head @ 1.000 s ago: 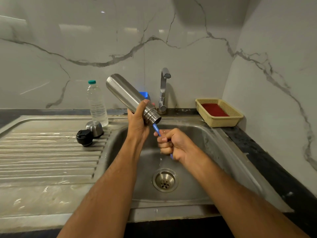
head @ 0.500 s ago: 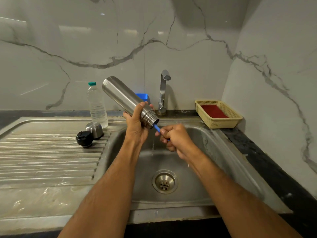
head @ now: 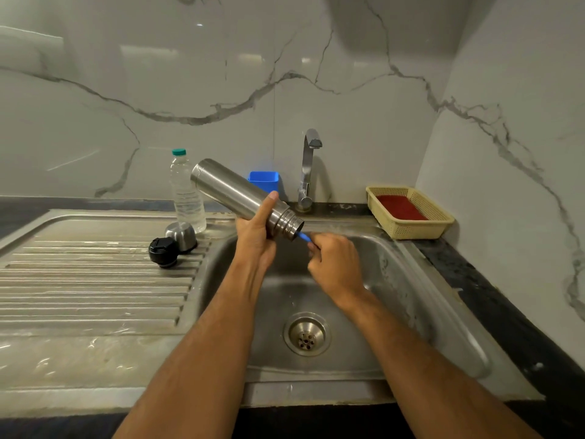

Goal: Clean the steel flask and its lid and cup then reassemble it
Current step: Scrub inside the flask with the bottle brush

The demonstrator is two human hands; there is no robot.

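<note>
Over the sink (head: 395,280), my left hand (head: 256,239) grips the tilted steel flask (head: 234,191); my right hand (head: 335,264) pinches a blue brush handle (head: 303,237) at its mouth.

Two forearms enter from the bottom edge, both bare to the frame edge with no sleeve visible. Left hand (head: 256,236) and right hand (head: 337,264) are bare. Fine hair shows along both forearms.

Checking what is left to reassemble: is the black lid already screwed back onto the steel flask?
No, the black lid lies on the ribbed steel draining board, apart from the steel flask held over the sink.
</note>
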